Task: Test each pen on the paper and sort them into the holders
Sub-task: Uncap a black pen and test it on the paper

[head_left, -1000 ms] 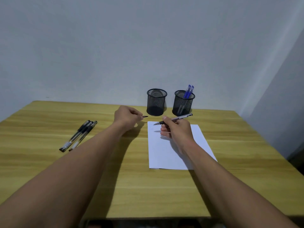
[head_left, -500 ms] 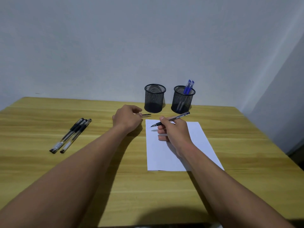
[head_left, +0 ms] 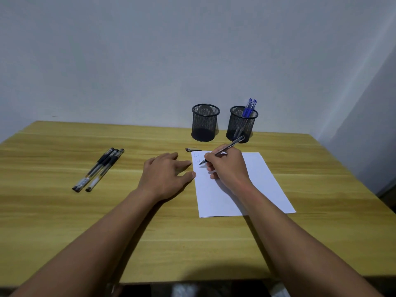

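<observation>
Right hand point(head_left: 229, 168): closed around a pen point(head_left: 222, 150) in a writing grip. Pen is tilted, tip down-left, tip touching or just above the paper point(head_left: 257, 185) near its far-left corner; contact can't be confirmed. Rear end of pen points up-right toward the right holder point(head_left: 242, 125). Faint marks show on paper just beyond the tip, too small to read.

Left hand point(head_left: 169, 176): flat on the table point(head_left: 64, 221), palm down, fingers spread, holding nothing. Thumb tip sits at the paper's left edge; fingertips are just beside that edge.

Pen cap point(head_left: 192, 149): lies on the table just beyond the paper's far-left corner, between left hand and left holder point(head_left: 205, 125). Separate from the pen.

Paper: white sheet, flat on table, right of centre, under the right hand and wrist.

Holders: 2 black mesh cups, upright, side by side at the table's far edge near the wall point(head_left: 150, 50), apart from each other. Left holder shows no pens above its rim. Right holder contains blue pens point(head_left: 248, 107), approx. 2, leaning, caps above the rim.

Black pens point(head_left: 98, 169): 3 pcs, capped, lying parallel and touching on the table, well to the left of the left hand, laid diagonally.
</observation>
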The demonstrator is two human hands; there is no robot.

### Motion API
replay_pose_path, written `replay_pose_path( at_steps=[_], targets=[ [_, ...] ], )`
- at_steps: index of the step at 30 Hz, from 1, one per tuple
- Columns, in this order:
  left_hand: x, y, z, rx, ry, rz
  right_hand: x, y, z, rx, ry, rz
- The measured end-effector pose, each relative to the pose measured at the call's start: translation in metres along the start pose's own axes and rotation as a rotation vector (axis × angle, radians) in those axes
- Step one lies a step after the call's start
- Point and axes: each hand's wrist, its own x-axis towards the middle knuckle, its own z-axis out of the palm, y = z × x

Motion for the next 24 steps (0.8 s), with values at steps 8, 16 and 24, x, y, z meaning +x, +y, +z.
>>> replay_pose_path(
  at_steps=[8, 16, 24],
  targets=[
    [0.0, -0.001, 0.004, 0.049, -0.009, 0.013, 0.002, 0.009, 0.006, -0.047, -0.05, -0.036],
    [-0.001, -0.002, 0.003, 0.054, -0.014, 0.014, 0.003, 0.011, 0.01, -0.142, 0.009, -0.08],
    [0.001, -0.004, 0.005, 0.055, -0.008, 0.013, 0.0, 0.011, 0.006, -0.177, 0.001, -0.078]
  ],
)
